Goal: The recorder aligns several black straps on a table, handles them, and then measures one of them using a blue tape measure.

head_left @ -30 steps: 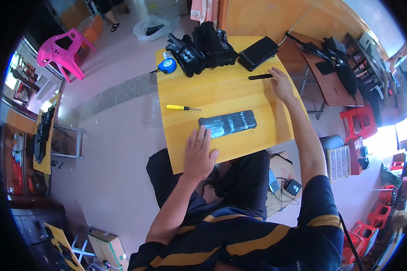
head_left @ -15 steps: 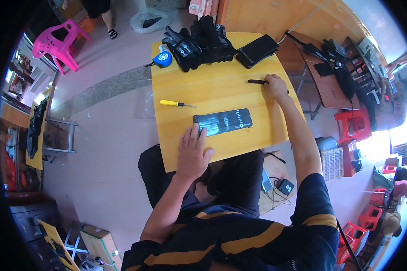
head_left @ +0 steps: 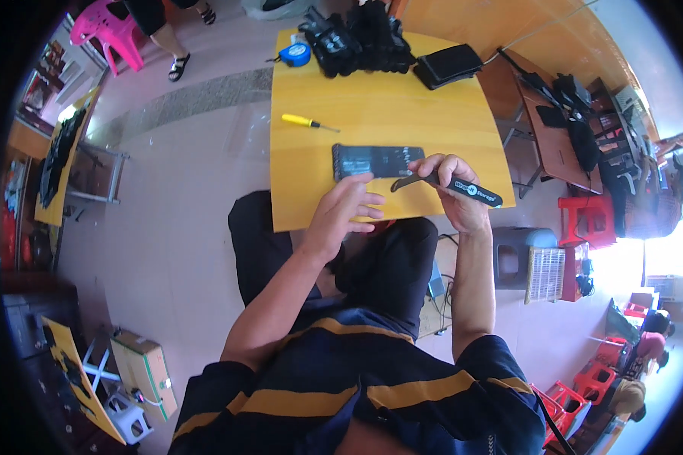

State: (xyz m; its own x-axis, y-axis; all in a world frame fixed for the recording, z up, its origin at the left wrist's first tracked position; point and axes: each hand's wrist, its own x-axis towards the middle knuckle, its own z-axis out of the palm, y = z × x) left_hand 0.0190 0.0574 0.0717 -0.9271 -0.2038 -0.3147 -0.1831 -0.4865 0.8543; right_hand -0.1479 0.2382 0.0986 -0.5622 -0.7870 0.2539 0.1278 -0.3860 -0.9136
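Head view: the right hand grasps 1 black strap above the near side of the yellow worktop; the left hand, empty and unclenched, is near the flat black pack.

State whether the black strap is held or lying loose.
Held: the right hand grips the black strap, whose ends stick out on both sides.

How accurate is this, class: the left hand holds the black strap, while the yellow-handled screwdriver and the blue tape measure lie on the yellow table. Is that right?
Not quite: the head view shows the right hand, not the left hand, holding the black strap. The yellow-handled screwdriver and the blue tape measure do lie on the yellow table.
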